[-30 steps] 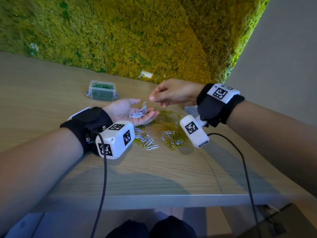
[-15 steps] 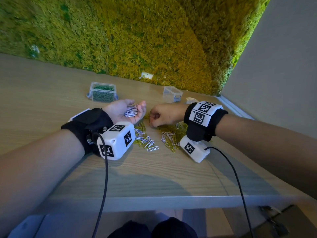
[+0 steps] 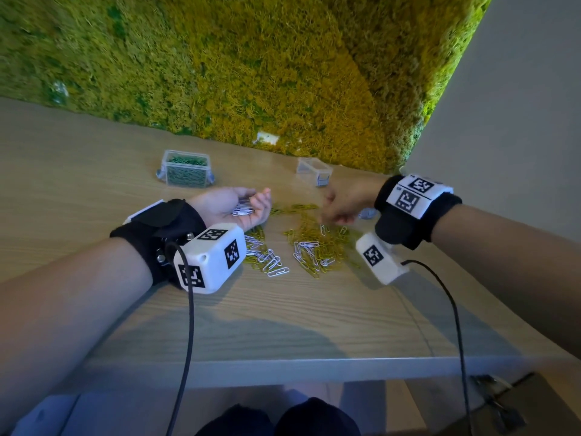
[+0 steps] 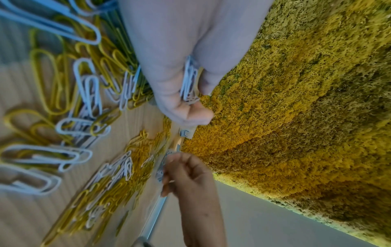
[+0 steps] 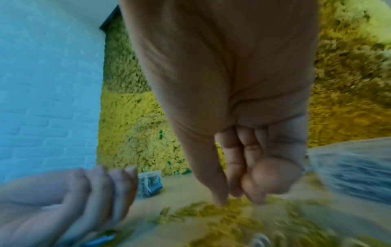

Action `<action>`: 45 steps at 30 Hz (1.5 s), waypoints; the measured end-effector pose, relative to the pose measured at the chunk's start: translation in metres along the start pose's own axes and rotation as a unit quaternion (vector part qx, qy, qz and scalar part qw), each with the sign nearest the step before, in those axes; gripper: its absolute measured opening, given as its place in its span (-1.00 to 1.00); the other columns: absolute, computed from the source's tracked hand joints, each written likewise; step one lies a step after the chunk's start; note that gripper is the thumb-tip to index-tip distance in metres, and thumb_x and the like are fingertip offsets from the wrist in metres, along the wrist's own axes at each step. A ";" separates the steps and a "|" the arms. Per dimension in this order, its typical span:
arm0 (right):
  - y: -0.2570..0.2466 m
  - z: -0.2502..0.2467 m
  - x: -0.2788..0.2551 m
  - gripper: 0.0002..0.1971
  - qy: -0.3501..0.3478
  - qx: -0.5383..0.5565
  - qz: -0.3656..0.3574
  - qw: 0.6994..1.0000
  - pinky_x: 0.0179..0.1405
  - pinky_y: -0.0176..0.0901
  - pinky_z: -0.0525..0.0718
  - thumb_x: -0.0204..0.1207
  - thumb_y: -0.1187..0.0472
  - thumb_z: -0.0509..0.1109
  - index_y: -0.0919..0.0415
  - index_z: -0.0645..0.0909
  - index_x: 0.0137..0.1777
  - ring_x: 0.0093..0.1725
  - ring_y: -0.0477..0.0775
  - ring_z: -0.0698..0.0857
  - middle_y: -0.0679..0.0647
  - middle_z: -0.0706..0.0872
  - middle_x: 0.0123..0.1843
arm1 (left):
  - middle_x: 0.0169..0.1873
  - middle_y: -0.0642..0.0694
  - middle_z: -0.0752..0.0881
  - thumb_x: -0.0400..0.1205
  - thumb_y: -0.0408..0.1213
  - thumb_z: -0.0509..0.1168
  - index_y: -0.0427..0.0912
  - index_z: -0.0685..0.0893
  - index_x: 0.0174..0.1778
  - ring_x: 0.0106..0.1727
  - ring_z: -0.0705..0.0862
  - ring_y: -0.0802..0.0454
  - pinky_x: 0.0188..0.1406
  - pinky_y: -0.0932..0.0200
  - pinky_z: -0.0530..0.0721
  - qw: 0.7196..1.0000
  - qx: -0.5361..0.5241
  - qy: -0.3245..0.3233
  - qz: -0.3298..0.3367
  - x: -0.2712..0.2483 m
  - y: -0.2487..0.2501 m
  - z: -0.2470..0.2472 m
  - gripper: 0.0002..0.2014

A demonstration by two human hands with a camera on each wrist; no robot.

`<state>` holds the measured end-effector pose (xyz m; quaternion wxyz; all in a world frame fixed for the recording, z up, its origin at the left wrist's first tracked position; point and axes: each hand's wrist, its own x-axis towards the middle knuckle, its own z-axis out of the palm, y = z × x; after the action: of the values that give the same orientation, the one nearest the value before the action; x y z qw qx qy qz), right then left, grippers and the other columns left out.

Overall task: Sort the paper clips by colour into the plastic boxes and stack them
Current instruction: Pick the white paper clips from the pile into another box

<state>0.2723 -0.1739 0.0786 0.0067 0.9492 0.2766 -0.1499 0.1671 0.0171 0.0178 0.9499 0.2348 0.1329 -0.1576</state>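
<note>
My left hand [image 3: 240, 205] lies palm up on the table, and its fingers curl round a small heap of white paper clips [image 3: 242, 210]; the left wrist view shows those white paper clips [image 4: 189, 83] between thumb and fingers. A mixed pile of yellow and white clips [image 3: 314, 247] is spread on the table between my hands. My right hand [image 3: 338, 212] hangs over the pile's far right side with curled fingers. In the blurred right wrist view its fingertips [image 5: 220, 198] touch the yellow clips [image 5: 232, 215]. I cannot tell whether it holds a clip.
A clear box full of green clips [image 3: 187, 171] stands at the back left. An empty clear box [image 3: 314, 171] stands at the back, near the moss wall [image 3: 251, 73]. Another clear container [image 3: 366, 213] peeks out behind my right hand. The table's front edge [image 3: 283, 369] is near me.
My right hand left the spot above my left palm, dropped onto the pile and shifted right. My left hand's fingers curled closer over the white clips.
</note>
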 end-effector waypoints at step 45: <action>0.009 0.018 -0.022 -0.96 -0.069 0.463 -0.079 0.880 -0.11 -0.28 0.72 0.59 0.26 0.37 0.21 0.61 -0.07 -0.11 -0.05 0.72 0.08 0.71 -0.13 | -0.44 -0.10 0.48 0.72 -0.28 0.06 -0.33 0.53 -0.34 -0.63 0.37 0.12 -0.77 0.40 0.29 0.997 0.050 -0.002 -0.064 0.002 -0.002 -0.002 -0.66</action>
<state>0.2542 -0.1952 0.0672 -0.4264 0.8064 0.2483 -0.3260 0.1676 0.0160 0.0143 0.9250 0.2731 0.1381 -0.2254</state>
